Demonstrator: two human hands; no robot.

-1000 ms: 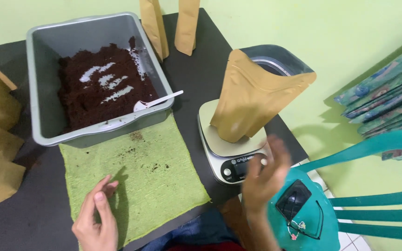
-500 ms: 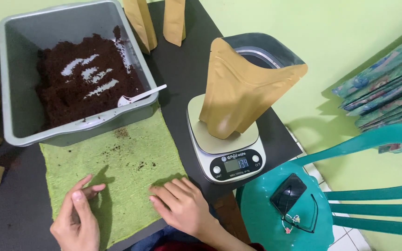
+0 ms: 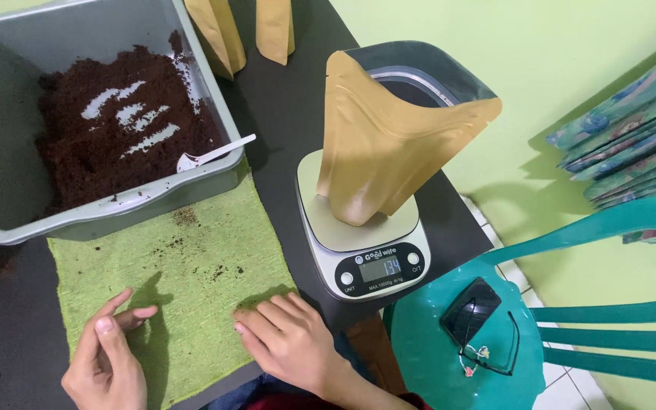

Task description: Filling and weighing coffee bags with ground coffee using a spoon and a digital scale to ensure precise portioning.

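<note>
My left hand rests on the near left of a green cloth, fingers loosely curled, holding nothing. My right hand lies palm down on the cloth's near right corner, fingers spread, empty. Behind the cloth stands a grey tub holding dark brown ground powder and a white plastic spoon leaning on its front rim. To the right, a tan stand-up pouch, open at the top, sits on a small digital kitchen scale with a lit display.
Two more tan pouches stand at the back of the dark table. A round grey-lidded container sits behind the scale. A teal plastic chair at the right holds a black pouch and glasses. Powder crumbs dot the cloth.
My right hand came down from beside the scale and settled flat on the cloth's near corner. The view shifted a little, so everything sits further left. My left hand barely moved.
</note>
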